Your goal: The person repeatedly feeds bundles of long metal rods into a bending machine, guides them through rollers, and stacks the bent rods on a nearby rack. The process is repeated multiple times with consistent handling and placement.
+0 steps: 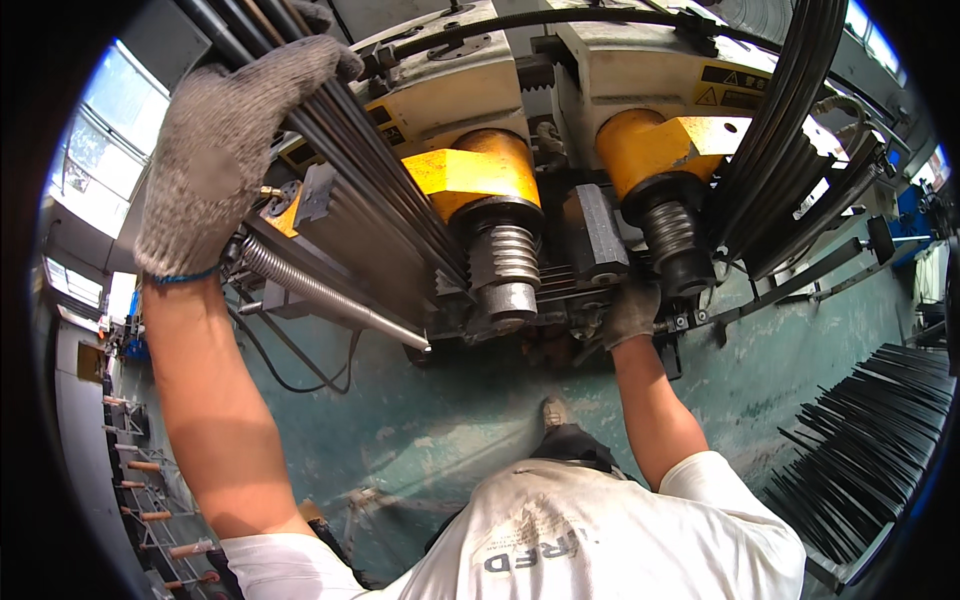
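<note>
My left hand (pixel 215 150), in a grey knitted glove, is raised at the upper left and wrapped over a slanting bundle of long dark metal rods (pixel 385 175). The rods run down toward the middle of a machine (pixel 470 85). My right hand (pixel 632 312), in a darkened glove, reaches low into the machine, below a dark block (pixel 595 235) that sits between two threaded shafts. Its fingers lie in shadow, so what they touch cannot be made out. Yellow housings hold the left threaded shaft (pixel 510 255) and the right threaded shaft (pixel 672 235).
Another bundle of dark rods (pixel 780 120) slants down at the right of the machine. A coil spring (pixel 320 290) hangs below my left wrist. A rack of thin dark strips (pixel 870 450) stands at the lower right. The green floor (pixel 430 400) is worn.
</note>
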Available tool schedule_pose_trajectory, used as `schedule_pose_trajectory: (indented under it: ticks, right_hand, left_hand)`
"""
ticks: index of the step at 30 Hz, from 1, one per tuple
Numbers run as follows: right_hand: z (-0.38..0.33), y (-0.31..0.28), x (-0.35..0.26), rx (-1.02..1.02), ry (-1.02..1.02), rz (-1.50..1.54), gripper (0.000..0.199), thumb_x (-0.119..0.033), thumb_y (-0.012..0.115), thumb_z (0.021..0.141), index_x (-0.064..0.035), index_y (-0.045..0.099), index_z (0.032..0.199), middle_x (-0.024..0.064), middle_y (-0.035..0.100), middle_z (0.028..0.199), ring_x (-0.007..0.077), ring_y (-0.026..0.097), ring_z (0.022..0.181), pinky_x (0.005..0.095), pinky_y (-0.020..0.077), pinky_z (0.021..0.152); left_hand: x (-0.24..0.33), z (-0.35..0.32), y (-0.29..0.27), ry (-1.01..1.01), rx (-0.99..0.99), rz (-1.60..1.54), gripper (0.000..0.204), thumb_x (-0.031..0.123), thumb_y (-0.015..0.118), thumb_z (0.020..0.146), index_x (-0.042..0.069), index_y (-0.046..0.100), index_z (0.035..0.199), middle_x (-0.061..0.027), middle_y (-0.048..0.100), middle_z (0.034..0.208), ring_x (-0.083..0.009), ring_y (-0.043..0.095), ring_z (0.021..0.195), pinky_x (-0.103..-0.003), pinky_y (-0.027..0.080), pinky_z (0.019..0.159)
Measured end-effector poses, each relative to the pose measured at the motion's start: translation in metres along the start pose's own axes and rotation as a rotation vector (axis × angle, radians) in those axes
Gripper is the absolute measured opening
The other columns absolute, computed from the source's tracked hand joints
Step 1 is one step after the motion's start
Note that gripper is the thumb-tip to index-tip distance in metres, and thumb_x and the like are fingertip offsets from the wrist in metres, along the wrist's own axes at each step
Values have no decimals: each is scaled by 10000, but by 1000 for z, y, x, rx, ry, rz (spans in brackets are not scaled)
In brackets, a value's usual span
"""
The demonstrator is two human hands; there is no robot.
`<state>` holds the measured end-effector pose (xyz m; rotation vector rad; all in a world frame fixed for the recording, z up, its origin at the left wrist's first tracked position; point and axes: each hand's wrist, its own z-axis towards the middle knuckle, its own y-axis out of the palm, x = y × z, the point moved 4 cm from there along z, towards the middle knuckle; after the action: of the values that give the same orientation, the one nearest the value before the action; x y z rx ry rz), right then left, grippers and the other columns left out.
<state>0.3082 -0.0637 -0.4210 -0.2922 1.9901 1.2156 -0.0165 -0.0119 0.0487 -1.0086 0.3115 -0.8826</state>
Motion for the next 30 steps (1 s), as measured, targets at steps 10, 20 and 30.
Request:
schedule_pose_trajectory:
  ticks: [10,20,30]
  right_hand:
    - [-13,-35,-4,-187,-69,-145,398,-353,601,1138,-44,726,1355,128,781,1244,271,766,1099,453,637,986]
    - [-232,32,-24,-266,-171,-421,461,-374,664,1137,54,759,1279,164,795,1235,269,765,1069,396,625,980]
    - [-467,120,119,-853,159,-432,353,-258,744,1103,79,752,1210,136,775,1057,235,730,951,374,606,891]
  left_hand:
    - [46,-57,-9,145,373,-31,139,110,749,932,46,754,1055,-88,740,827,-250,777,782,-349,656,742]
    - [165,-389,-104,-413,1052,-716,134,46,743,1071,-26,684,1167,-118,778,927,-194,772,864,-353,660,823]
    - [438,-732,-143,-800,1867,-57,202,-74,667,1037,-16,634,1228,-176,765,939,-283,779,866,-436,658,838]
